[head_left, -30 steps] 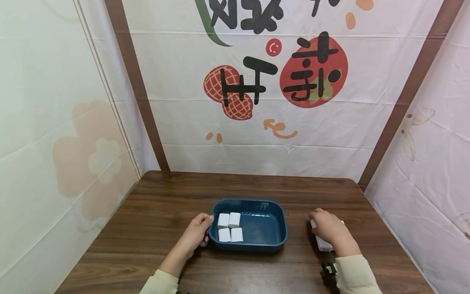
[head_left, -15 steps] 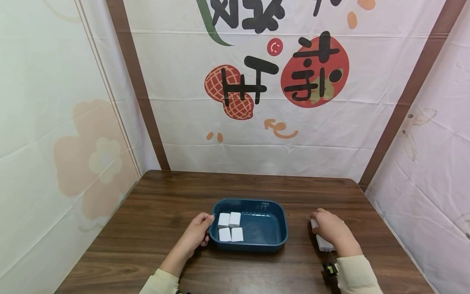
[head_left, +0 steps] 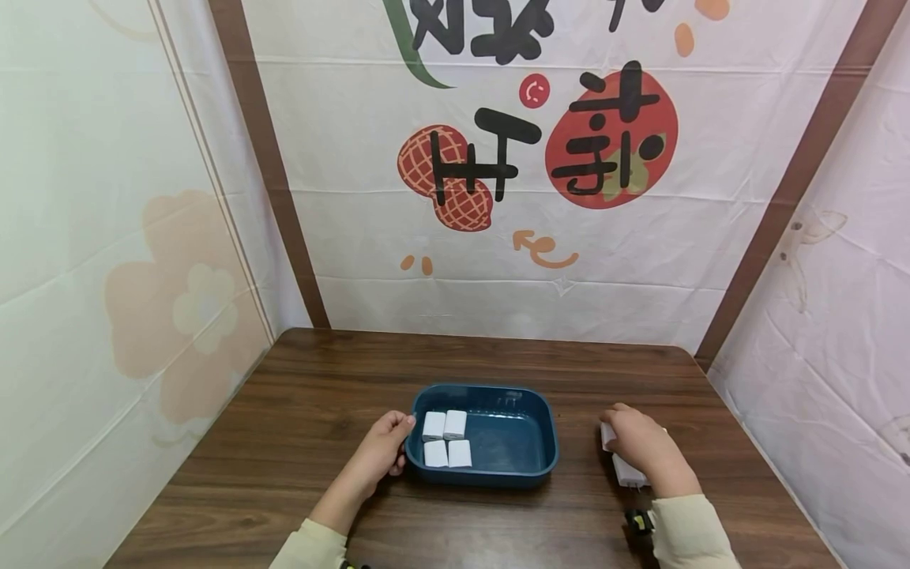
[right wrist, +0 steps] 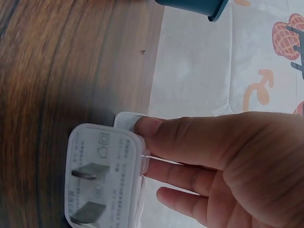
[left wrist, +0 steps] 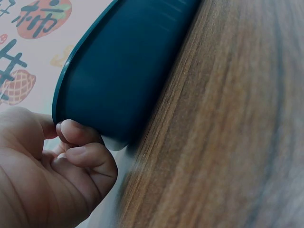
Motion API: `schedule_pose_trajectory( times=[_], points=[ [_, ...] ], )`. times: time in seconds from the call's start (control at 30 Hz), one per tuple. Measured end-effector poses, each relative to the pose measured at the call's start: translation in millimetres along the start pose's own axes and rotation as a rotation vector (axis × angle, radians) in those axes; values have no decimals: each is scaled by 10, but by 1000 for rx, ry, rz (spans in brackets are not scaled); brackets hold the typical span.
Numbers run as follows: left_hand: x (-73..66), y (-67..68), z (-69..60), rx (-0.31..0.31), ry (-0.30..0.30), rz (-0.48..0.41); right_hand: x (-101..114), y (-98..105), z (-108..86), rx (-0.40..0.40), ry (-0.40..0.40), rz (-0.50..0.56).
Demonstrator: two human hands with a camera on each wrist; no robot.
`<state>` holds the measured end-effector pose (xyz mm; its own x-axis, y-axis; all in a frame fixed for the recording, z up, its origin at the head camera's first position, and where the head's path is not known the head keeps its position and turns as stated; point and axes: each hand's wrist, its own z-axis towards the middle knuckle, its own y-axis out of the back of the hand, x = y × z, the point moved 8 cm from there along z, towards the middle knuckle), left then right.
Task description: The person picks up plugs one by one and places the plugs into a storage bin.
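Person's left grip (head_left: 380,444), a bare hand, is pinched closed on the left end of a dark blue tray (head_left: 508,448), thumb up at the rim w/ the fingers curled against the outer wall, basically no gap beyond the tray's thickness. Tray's flat on the brown wood-grain desk (head_left: 462,525), lower ctr of the head view. It's got 4 white blocks (head_left: 456,423) in its left half, 2 rows of 2, nearly touching; bare tray floor to the right. Right grip (head_left: 645,449) is at lower right of the head view, thumb & fingers only a block's width apart, and afaict it's pinching a white far block (right wrist: 127,119) that's mostly hidden. Just nearer the person is a white plug-in charger (right wrist: 102,175); right wrist cam has it at lower left w/ 2 flat metal prongs and small grey print, too blurry to read. Can't tell if the charger touches the fingers. Pale sleeves (head_left: 691,536) come in along the bottom edge, w/ a small black device (head_left: 639,521) by the right one. Printed white backdrop (head_left: 483,304) fills the upper ctr, red fruit & black lettering etc.
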<state>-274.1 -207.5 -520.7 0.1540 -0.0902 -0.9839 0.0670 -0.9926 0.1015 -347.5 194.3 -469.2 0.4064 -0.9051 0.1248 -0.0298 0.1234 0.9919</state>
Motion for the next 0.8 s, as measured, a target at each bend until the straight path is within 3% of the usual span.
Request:
schedule_pose_trajectory(
  times=[0.53, 0.8],
  points=[
    [-2, 8, 23, 1, 11, 4, 52, 89, 8, -81, 88, -36],
    [6, 15, 10, 3, 9, 13, 119, 133, 30, -73, 102, -58]
  ],
)
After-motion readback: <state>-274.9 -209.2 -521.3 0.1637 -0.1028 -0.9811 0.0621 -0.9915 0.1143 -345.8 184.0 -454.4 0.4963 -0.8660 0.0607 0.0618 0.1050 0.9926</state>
